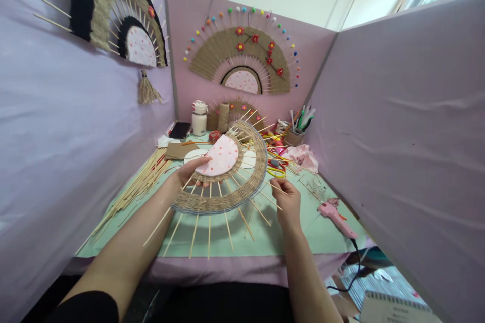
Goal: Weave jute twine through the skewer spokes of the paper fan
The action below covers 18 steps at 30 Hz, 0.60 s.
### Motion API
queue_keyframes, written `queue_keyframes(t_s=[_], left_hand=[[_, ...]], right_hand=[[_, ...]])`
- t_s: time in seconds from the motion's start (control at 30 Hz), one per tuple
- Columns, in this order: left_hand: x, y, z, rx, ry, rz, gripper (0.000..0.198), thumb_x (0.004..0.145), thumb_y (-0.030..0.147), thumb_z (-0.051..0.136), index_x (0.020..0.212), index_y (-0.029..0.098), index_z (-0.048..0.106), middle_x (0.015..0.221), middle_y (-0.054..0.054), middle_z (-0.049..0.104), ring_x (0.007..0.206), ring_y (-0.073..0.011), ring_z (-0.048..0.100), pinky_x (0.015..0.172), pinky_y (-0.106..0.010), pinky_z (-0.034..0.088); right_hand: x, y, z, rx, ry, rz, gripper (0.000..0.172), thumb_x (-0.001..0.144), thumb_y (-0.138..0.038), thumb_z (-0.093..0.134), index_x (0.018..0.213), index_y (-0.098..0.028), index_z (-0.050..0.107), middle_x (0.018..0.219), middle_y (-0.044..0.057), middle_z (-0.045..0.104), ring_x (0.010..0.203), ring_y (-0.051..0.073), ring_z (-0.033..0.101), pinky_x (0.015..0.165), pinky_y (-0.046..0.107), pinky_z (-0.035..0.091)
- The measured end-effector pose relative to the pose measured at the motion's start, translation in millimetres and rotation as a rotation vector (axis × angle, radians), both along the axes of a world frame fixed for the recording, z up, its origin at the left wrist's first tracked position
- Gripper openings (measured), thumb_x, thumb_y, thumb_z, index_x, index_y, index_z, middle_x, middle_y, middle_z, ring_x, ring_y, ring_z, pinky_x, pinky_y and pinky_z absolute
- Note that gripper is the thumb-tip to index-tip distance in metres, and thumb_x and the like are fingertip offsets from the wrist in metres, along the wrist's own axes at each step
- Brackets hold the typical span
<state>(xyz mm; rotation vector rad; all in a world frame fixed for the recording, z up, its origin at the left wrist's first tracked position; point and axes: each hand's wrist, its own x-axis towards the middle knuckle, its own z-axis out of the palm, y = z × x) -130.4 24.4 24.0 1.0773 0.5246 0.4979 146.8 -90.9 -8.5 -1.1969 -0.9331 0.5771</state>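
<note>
My left hand [191, 171] grips a half-round woven fan [248, 186] at its centre, thumb on top of the pink dotted cloth panel [223, 156] and fingers underneath. Thin wooden sticks [209, 237] radiate outward through a band of tan twine, which has a grey-blue strand along its outer edge. At the fan's right side my right hand [287, 199] is closed, fingertips pinched together beside the stick ends. One stick passes across its fingers. Whatever lies between those fingertips is too small to make out.
Loose sticks [131, 194] lie at left, near a phone [180, 130] and a white bottle [199, 118]. Behind the fan stand a twine spool [223, 117] and a tool holder [294, 137]. A pink glue gun [337, 218] rests at right. Fabric partitions with finished fans [242, 60] enclose the table.
</note>
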Motion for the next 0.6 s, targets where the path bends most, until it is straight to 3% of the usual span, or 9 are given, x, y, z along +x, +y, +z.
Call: queue_keyframes(t_s=[0.4,0.6], left_hand=[[0.3,-6.5,3.7,0.007,0.059,0.052,0.041,0.089,0.035,0.049,0.107,0.003,0.067,0.060,-0.015,0.070,0.040,-0.0186,0.062,0.027,-0.018,0.038],[-1.3,-10.3,9.8,-0.008,0.072,0.135,0.037,0.089,0.033,0.049,0.099,0.004,0.069,0.053,-0.013,0.067,0.037,-0.0182,0.060,0.027,-0.019,0.036]], right_hand=[[0.1,-0.5,1.9,0.021,-0.021,0.040,0.030,0.068,-0.044,0.072,0.068,-0.015,0.064,0.059,-0.002,0.053,0.054,0.010,0.041,0.052,0.023,0.034],[4.9,-3.5,2.3,0.034,-0.121,-0.063,0.030,0.069,-0.043,0.072,0.065,-0.015,0.062,0.058,-0.002,0.052,0.056,0.011,0.042,0.053,0.024,0.035]])
